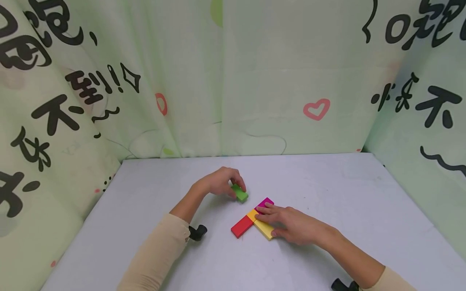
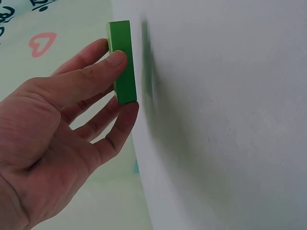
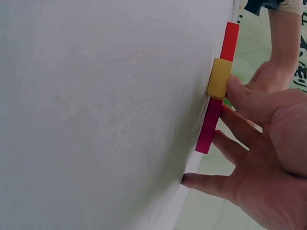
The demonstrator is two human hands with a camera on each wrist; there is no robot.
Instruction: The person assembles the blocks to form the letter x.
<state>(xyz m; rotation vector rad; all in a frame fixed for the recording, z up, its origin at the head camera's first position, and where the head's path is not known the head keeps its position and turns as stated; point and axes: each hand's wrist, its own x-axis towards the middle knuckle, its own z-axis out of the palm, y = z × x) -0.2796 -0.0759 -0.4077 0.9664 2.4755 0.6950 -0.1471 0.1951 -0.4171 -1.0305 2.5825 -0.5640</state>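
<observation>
In the head view my left hand (image 1: 220,182) pinches a green block (image 1: 240,195) between thumb and fingers. The left wrist view shows this green block (image 2: 123,72) a little off the white tabletop, above its shadow. Nearer to me, a red block (image 1: 242,226), a small orange-yellow piece (image 1: 252,214) and a magenta block (image 1: 268,201) form a slanting row. From its middle, a yellow block (image 1: 263,229) extends toward the lower right. My right hand (image 1: 298,226) rests over these pieces with fingers spread, its thumb touching the yellow block and its fingertips at the magenta one, which they partly cover.
The white table (image 1: 164,173) reaches back to a pale green curtain (image 1: 262,81) with black writing and a red heart. Curtain also hangs along the left and right sides. A black wrist camera (image 1: 198,233) sticks out beside the left sleeve.
</observation>
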